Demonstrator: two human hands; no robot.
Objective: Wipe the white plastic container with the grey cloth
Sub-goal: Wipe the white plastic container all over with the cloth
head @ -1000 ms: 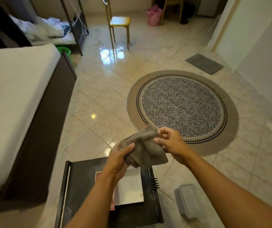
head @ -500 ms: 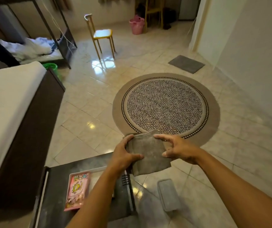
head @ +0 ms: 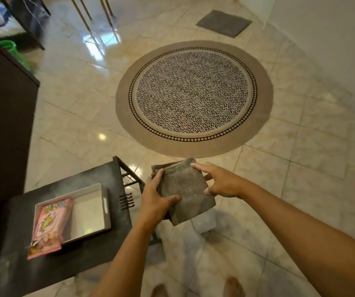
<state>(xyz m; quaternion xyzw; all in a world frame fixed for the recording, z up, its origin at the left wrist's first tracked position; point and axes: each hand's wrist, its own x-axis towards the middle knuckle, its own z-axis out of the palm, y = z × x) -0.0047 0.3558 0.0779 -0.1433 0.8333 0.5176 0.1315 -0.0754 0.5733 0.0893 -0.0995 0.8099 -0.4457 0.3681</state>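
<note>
I hold the folded grey cloth flat in front of me, above the floor. My left hand grips its left edge with the thumb on top. My right hand holds the right edge, fingers spread from the top corner down to the thumb. Below the cloth a pale whitish rectangular plastic container lies on the tiled floor, mostly hidden by the cloth. Neither hand touches it.
A dark low table stands at my left with a white tray holding a pink packet. A dark bed frame is further left. A round patterned rug and a grey mat lie ahead.
My view has tilted down and shifted right, so the table sits further left. The cloth has gone from bunched to a flat folded square and now covers the floor container.
</note>
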